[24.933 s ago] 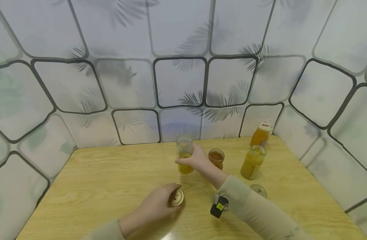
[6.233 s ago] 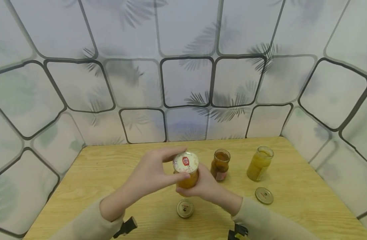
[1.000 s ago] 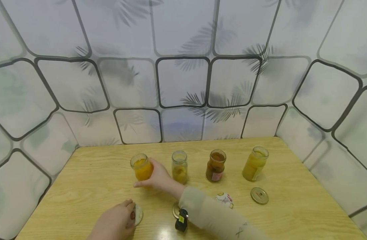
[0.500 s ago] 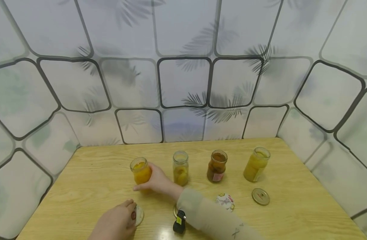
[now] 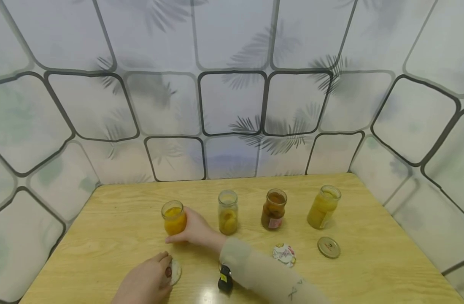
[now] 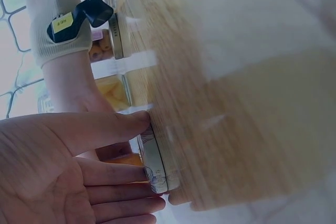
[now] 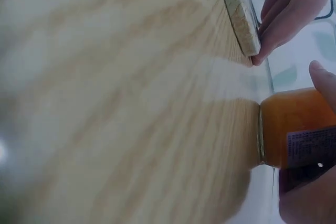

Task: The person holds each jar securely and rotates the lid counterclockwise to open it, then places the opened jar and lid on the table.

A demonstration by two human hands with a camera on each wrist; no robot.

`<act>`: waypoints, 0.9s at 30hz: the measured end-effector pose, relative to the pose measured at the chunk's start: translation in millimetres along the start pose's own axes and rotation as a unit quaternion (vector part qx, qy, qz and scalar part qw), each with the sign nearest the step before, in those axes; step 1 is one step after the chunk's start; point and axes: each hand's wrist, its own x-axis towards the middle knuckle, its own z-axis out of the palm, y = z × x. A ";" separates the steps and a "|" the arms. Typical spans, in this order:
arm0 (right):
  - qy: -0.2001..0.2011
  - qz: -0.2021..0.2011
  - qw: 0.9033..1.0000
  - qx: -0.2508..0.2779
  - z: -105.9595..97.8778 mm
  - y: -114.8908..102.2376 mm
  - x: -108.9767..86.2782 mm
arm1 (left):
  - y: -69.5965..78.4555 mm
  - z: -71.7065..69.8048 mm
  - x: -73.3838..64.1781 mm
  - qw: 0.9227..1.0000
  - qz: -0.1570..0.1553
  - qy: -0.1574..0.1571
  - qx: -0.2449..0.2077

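My right hand (image 5: 198, 230) grips a lidless glass jar of orange fruit (image 5: 175, 221) from its right side, thumb in front; in the right wrist view the jar's base is at the tabletop, its label facing the camera. Nearer to me on the left, my left hand (image 5: 144, 278) holds a white jar lid (image 5: 176, 272) by its edge. The left wrist view shows that lid (image 6: 152, 161) flat on the wood between thumb and fingers. Part of the lid is hidden under the fingers in the head view.
Rightward stand three more lidless jars: one of yellow fruit (image 5: 228, 217), one of dark brown fruit (image 5: 273, 211), one of yellow fruit (image 5: 323, 211). A patterned lid (image 5: 284, 254) and a gold lid (image 5: 328, 247) lie before them. The right sleeve (image 5: 254, 266) mostly covers another lid. Patterned walls enclose the table (image 5: 122, 211).
Several seconds ago both hands held the jar with its lid on; now the lid is off, in my left hand. Within the last second, my right hand lowered the jar slightly leftward and nearer.
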 end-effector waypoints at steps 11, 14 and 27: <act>0.002 0.028 1.000 -0.010 -0.3 -3.6 6.0 | 0.4 -0.7 0.4 1.000 -0.007 -0.003 -0.004; 0.011 0.035 0.999 -0.004 1.9 -2.1 8.3 | 0.9 -1.6 1.1 1.000 -0.008 -0.009 -0.007; 0.016 0.037 0.999 -0.016 3.4 -3.3 6.1 | 3.5 -2.6 0.7 1.000 -0.001 -0.012 -0.011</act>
